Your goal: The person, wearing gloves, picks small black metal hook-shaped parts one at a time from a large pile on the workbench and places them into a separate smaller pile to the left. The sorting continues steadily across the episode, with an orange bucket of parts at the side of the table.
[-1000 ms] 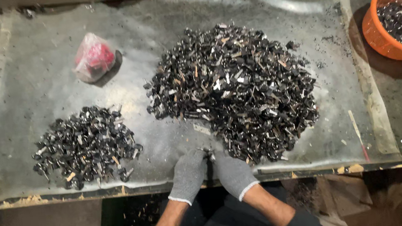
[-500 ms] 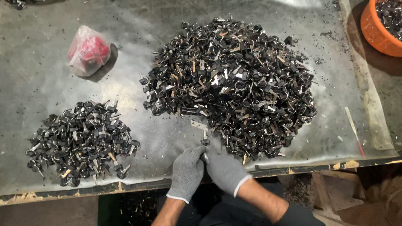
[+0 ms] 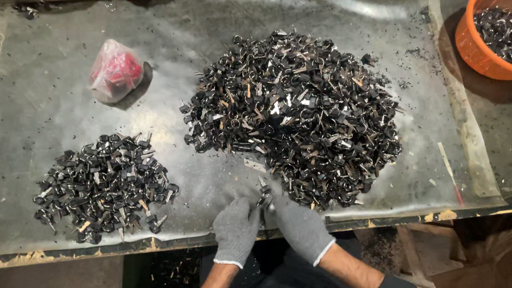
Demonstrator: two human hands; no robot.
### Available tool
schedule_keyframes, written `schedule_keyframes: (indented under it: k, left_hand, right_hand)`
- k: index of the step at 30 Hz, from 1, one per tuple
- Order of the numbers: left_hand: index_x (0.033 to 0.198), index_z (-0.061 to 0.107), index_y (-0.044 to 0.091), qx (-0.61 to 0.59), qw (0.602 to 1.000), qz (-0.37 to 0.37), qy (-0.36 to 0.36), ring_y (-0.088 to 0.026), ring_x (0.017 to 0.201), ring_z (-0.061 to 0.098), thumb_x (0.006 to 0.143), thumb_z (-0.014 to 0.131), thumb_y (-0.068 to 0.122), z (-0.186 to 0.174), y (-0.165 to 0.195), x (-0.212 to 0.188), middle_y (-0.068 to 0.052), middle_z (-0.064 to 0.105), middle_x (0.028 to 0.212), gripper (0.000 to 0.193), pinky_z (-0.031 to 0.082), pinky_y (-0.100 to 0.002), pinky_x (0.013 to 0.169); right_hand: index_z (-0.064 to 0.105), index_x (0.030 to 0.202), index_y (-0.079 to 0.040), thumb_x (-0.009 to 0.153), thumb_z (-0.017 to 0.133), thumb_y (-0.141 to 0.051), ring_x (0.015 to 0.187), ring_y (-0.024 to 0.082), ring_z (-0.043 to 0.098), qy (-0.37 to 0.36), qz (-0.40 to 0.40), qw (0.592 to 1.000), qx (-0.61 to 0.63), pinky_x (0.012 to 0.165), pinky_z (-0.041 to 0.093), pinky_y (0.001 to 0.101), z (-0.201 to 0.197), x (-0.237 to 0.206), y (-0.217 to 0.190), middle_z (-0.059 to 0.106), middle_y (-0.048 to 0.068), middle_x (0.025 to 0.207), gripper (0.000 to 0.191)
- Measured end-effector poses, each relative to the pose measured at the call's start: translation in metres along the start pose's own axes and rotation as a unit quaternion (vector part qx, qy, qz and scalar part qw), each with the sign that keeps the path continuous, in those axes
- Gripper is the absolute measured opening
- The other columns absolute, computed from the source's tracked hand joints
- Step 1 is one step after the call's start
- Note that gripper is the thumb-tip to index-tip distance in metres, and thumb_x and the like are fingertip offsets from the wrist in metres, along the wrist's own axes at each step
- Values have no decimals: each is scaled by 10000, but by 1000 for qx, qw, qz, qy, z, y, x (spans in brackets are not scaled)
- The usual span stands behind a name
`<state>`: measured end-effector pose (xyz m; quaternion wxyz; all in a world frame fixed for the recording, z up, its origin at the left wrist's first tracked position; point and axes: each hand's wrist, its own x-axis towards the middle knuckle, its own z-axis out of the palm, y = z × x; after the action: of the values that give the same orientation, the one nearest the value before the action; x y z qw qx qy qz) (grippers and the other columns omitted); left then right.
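up close at the near edge of the tabletop point(image 3: 44, 89), both gloved hands meet over one small dark metal piece point(image 3: 265, 197), the left hand point(image 3: 235, 230) coming in from seven o'clock and the right hand point(image 3: 301, 226) from five o'clock. each grip looks pinched down, fingertips drawn together on that piece, though the glove fabric hides just how the fingers sit and whether it is one part or two being fitted. that piece lies just at the six o'clock foot of the big heap of black metal parts point(image 3: 294, 115), which fills the middle of the grey sheet. a smaller, flatter heap of the same sort of parts point(image 3: 102, 187) sits well apart at nine o'clock from the hands, and it looks to me like the place where handled pieces gather. so i'd judge the step in hand to be working a single piece pulled off the big heap, held between both hands. by my reading, the next move calls for a sideways carry toward nine o'clock and a loosening of the fingers over the smaller heap, then a short reach up to twelve o'clock for another. farther off, a clear bag with something red inside point(image 3: 114, 70) rests at eleven o'clock, and an orange basket point(image 3: 468, 36) holding more dark parts stands at two o'clock, beyond the sheet's edge.
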<state>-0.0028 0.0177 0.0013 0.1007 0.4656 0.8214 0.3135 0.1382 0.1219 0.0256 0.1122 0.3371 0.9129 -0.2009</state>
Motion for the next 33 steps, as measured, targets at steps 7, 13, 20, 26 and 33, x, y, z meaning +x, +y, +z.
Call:
schedule_keyframes:
  k: [7, 13, 20, 26, 33]
  left_hand:
    - [817, 670, 90, -37, 998, 41, 15, -368, 694, 670, 791, 709, 128, 0, 4, -6, -127, 662, 763, 61, 514, -504, 619]
    - [770, 647, 84, -31, 998, 46, 37, -382, 688, 663, 807, 729, 145, -3, 8, 0, -141, 646, 734, 108, 506, -507, 602]
    - [806, 687, 58, -61, 993, 48, -93, -379, 765, 685, 765, 790, 201, -26, 18, 0, -156, 685, 790, 181, 520, -507, 669]
    - [1153, 681, 34, -51, 979, 195, 38, -357, 1063, 664, 702, 706, 125, -40, 13, 32, -159, 727, 1161, 461, 540, -430, 900]
    - [1155, 708, 143, 59, 977, 148, -140, -315, 976, 714, 850, 733, 187, -26, 24, 66, -104, 757, 1022, 309, 554, -445, 870]
  right_hand:
    - [592, 1113, -10, 977, 599, -176, 793, 359, 739, 28, -69, 995, 69, 637, 610, 460, -4, 7, -2, 714, 221, 977, 216]
    - [348, 1472, -51, 1025, 523, -186, 812, 392, 735, -50, 34, 997, 41, 700, 581, 517, -8, 13, -1, 725, 208, 884, 499]
    - [427, 1409, -75, 981, 609, -282, 772, 435, 721, 8, 5, 989, 146, 679, 566, 554, -15, 1, 6, 734, 220, 821, 509]
    - [424, 1356, -20, 937, 641, -261, 752, 418, 731, -28, -16, 993, 116, 663, 588, 531, 4, -17, 6, 710, 240, 910, 530]
    - [514, 1190, 11, 1034, 530, -242, 782, 385, 761, -84, 77, 993, 23, 671, 623, 519, -1, 3, 0, 731, 203, 843, 298]
